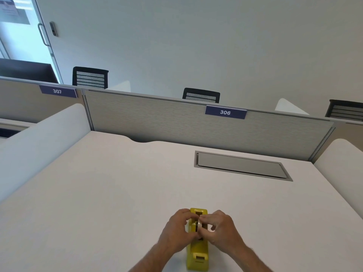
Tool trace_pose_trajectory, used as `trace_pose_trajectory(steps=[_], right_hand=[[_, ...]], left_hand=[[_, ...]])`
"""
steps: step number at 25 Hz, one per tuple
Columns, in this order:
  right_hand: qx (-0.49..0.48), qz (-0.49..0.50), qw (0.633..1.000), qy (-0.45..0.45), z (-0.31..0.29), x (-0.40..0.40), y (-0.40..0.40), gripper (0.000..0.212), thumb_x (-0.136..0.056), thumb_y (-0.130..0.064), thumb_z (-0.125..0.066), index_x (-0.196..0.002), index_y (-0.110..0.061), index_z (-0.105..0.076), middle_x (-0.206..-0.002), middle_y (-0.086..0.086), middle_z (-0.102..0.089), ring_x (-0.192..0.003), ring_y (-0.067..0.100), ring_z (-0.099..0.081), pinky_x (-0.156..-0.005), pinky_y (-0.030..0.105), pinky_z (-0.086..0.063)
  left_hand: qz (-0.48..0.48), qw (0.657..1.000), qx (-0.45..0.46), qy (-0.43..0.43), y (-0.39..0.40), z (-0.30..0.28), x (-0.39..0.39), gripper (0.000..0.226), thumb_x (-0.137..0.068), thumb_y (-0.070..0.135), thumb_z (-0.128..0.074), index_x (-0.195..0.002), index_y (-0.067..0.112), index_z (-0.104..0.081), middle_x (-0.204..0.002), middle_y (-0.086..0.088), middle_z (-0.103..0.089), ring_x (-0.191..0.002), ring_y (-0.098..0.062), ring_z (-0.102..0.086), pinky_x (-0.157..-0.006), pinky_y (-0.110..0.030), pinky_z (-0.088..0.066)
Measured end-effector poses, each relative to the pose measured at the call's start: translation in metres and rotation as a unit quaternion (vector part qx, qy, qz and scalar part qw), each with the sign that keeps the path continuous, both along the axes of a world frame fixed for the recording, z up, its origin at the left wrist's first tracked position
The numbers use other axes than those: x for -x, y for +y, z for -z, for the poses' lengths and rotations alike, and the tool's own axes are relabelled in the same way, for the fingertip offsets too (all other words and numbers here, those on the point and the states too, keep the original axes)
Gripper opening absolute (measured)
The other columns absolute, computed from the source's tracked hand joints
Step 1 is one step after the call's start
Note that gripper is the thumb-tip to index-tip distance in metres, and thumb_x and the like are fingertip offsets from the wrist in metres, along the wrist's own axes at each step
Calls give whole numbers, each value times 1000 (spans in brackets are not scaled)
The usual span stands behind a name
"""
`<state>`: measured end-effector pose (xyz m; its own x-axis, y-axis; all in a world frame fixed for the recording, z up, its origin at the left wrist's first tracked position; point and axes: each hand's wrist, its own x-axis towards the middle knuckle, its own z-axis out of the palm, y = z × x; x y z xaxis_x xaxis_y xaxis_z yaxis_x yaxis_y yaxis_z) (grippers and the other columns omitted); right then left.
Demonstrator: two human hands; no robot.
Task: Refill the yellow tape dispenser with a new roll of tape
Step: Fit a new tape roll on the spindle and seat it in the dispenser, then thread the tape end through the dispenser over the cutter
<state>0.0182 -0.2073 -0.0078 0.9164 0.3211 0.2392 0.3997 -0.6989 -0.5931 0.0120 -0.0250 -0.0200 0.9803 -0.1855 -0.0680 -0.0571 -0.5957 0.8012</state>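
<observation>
Fingers of both hands hide most of the tape roll; forearms leave the bottom edge.

I see the white desk bare from 9 through 12 to 3 o'clock of the yellow tape dispenser, so a hand can sweep in flat from either side; the closed grey cable hatch at 1 o'clock lies flush and blocks nothing. Both sides of the dispenser's middle are taken: left hand at 9, right hand at 3, fingers meeting over the tape roll. Hard limits are the grey partition at 12 and the white side screens at 10 and 2.
</observation>
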Motion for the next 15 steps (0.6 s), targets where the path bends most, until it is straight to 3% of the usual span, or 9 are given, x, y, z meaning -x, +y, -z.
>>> trace_pose_trajectory(steps=[3,7,12,15], right_hand=[[-1,-6,1000,-1,-1,-4,-5,29,-80,-34,-68,-99,-56,-66,-87,-46,-64,-88,6,-57,-65,24,-54],[15,-23,1000,1,0,-5,-5,26,-74,-44,-70,-100,-41,-73,-87,-30,-71,-91,4,-55,-64,22,-55],[0,-20,1000,3,0,-12,-6,19,-80,-30,-70,-94,-41,-75,-81,-43,-66,-89,5,-56,-65,24,-54],[17,-28,999,7,0,-16,-7,17,-77,-35,-70,-93,-36,-76,-82,-29,-71,-90,5,-55,-66,25,-54]], left_hand=[[1,1000,-20,5,-1,1,0,59,-69,47,-82,-123,44,-60,-135,21,-45,-116,-7,-51,-102,-31,-49],[3,1000,-30,-5,-2,2,-1,57,-70,53,-79,-123,44,-60,-135,21,-45,-116,-4,-50,-102,-29,-49],[2,999,-30,-10,-2,3,-2,57,-62,52,-81,-115,43,-60,-129,21,-48,-113,-3,-50,-99,-30,-51],[2,999,-32,-13,-2,4,-3,57,-63,54,-80,-115,42,-59,-129,21,-49,-114,-4,-51,-99,-30,-51]])
